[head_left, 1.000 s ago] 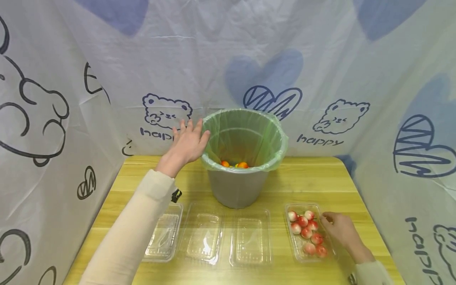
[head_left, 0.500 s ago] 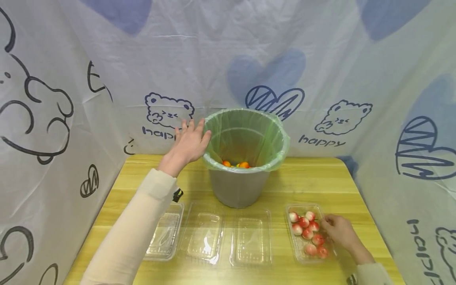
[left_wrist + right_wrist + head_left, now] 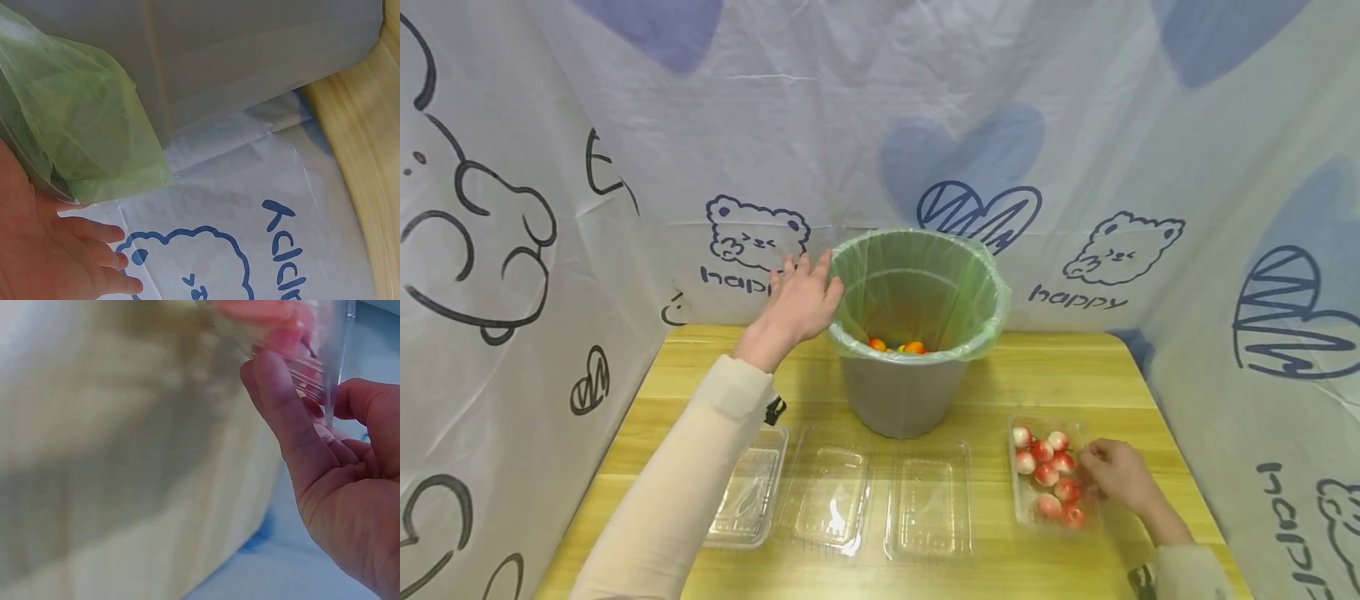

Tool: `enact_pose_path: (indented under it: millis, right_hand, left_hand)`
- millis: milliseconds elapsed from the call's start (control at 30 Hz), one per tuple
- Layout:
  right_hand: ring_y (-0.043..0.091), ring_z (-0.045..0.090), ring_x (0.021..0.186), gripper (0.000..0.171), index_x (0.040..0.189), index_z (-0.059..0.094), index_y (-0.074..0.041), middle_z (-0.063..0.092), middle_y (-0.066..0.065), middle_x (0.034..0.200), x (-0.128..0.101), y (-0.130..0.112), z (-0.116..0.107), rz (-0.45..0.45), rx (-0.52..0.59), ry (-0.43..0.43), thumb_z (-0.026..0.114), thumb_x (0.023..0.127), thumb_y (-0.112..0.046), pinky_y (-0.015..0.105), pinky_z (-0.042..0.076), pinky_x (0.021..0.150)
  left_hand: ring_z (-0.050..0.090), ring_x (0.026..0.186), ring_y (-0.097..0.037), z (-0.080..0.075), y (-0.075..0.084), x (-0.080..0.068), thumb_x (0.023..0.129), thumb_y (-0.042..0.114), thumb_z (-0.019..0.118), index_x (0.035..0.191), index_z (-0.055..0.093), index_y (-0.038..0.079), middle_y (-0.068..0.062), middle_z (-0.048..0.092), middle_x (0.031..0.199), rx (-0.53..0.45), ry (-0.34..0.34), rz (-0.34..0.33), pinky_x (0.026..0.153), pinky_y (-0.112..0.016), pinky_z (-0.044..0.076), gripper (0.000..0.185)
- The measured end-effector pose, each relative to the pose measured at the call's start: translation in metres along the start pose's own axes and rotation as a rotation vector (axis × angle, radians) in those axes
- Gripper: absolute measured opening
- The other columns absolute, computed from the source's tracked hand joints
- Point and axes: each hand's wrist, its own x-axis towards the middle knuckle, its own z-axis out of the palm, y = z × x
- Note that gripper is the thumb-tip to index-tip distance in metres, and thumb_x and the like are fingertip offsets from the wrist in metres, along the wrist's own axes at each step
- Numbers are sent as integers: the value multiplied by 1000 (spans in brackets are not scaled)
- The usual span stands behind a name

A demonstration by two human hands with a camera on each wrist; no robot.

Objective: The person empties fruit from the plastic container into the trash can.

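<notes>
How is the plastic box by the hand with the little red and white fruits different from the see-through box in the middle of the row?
The fruit tray holds small red-and-white fruits; the middle tray holds nothing. The right hand pinches the fruit tray's edge, with thumb and fingers on either side of it; no hand touches the middle tray. The fruit tray sits apart at the right end, while the middle tray lies close beside its neighbours. Both are clear plastic, rectangular, and lie on the wooden table.

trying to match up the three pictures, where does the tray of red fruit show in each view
Head: the tray of red fruit lies lower right on the wooden table, its right edge in the grip of the right hand.
Left wrist: not in it; only the bin and left hand.
Right wrist: top right, blurred, its clear rim pinched by the fingers.
Shared landmark: the wooden table.
</notes>
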Motion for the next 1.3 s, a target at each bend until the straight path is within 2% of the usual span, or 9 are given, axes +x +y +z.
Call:
enact_pose_path:
  millis: [167, 533, 867, 1067, 1300]
  right_hand:
    - [21, 73, 68, 32, 97, 65, 8, 69, 14, 84, 3, -26, -18, -20, 49, -21, 49, 109, -16, 35, 67, 59]
    - [20, 76, 73, 34, 104, 66, 13, 74, 14, 86, 17, -68, -52, -78, 17, 1, 46, 106, -15, 38, 68, 60]
    - [19, 75, 69, 33, 86, 63, 10, 71, 10, 77, 27, -101, -77, -79, 9, 22, 47, 104, -13, 40, 68, 60]
    - [18, 74, 68, 35, 92, 63, 13, 71, 10, 78, 30, -132, -94, -97, -23, 42, 48, 107, -16, 38, 68, 59]
    - [18, 74, 68, 46, 100, 64, 15, 73, 14, 83, 32, -166, -116, -114, -78, 46, 49, 111, -28, 37, 68, 60]
  left_hand:
    - [-2, 160, -55, -1, 0, 0, 112, 41, 24, 169, 15, 5, -34, 9, 172, 4, -2, 1, 129, -73, -5, 68]
    - [-5, 161, -53, -2, 2, -2, 112, 40, 24, 168, 16, 4, -32, 7, 172, 8, -9, -3, 129, -72, -6, 67]
    - [-5, 161, -52, -3, 2, -2, 111, 39, 23, 169, 16, 5, -31, 6, 173, 2, -15, -7, 129, -72, -6, 67]
    - [-3, 161, -52, -3, 3, -3, 111, 40, 23, 168, 17, 5, -31, 8, 173, 14, -4, -8, 129, -72, -5, 68]
    - [-3, 161, -52, -3, 3, -3, 111, 39, 23, 168, 17, 4, -32, 8, 173, 16, -6, -7, 129, -73, -4, 68]
